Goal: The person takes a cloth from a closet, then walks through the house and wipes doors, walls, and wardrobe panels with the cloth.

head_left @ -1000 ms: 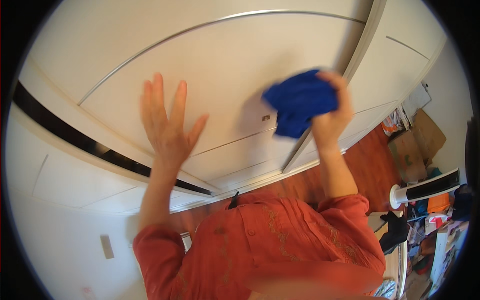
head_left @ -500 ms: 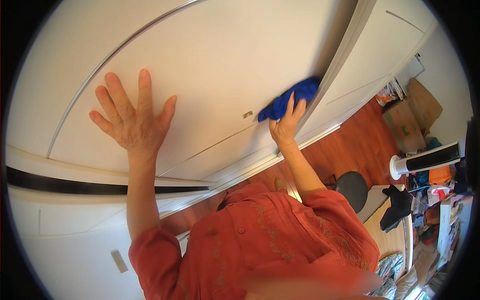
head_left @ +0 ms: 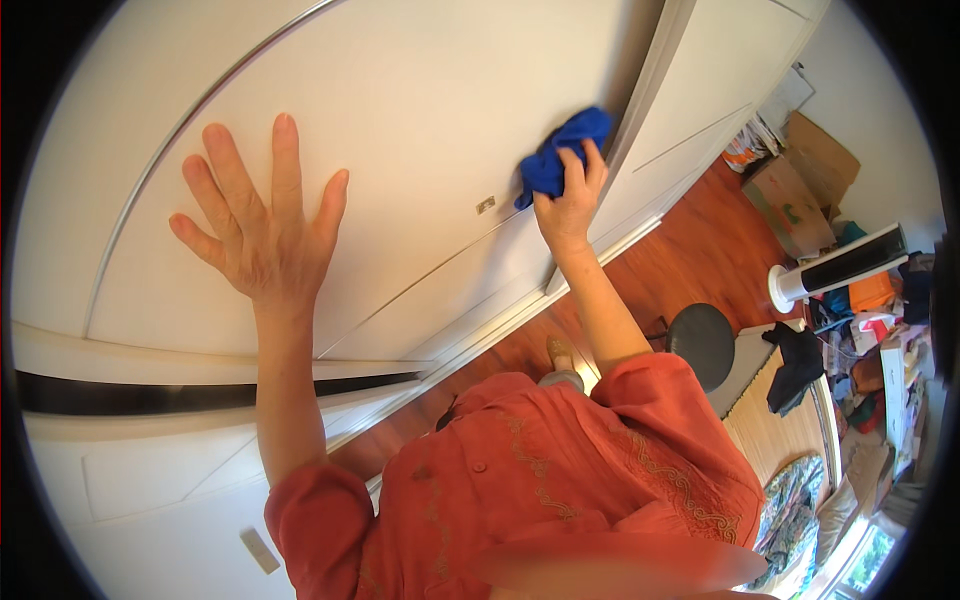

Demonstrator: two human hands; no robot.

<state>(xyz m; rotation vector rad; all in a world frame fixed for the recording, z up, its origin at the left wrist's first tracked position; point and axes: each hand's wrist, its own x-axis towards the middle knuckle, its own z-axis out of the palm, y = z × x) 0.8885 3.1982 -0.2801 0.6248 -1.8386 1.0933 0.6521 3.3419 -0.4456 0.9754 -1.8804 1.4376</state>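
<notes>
A crumpled blue cloth [head_left: 562, 150] is pressed to a white sliding door panel [head_left: 420, 110], close by its right edge frame. My right hand [head_left: 570, 203] grips the cloth, fingers bent over its lower part. Farther left, my left hand [head_left: 265, 225] lies against the same panel with fingers spread, holding nothing. A thin curved metal strip [head_left: 205, 105] runs along the panel to the left of that hand. Between the hands, a small label [head_left: 486, 205] sits on the panel, just below and left of the cloth.
Below the panel runs a dark slot [head_left: 150, 391]. Reddish wood floor [head_left: 665, 260] lies to the right, with a round black stool [head_left: 700, 347], a white tower fan [head_left: 840, 268], and cardboard boxes [head_left: 790, 205]. A black garment [head_left: 797, 365] hangs by a table; clutter fills the far right.
My right hand has moved the cloth up and slightly left along the panel, away from the edge frame. My left hand stays spread on the panel as the view shifts a little.
</notes>
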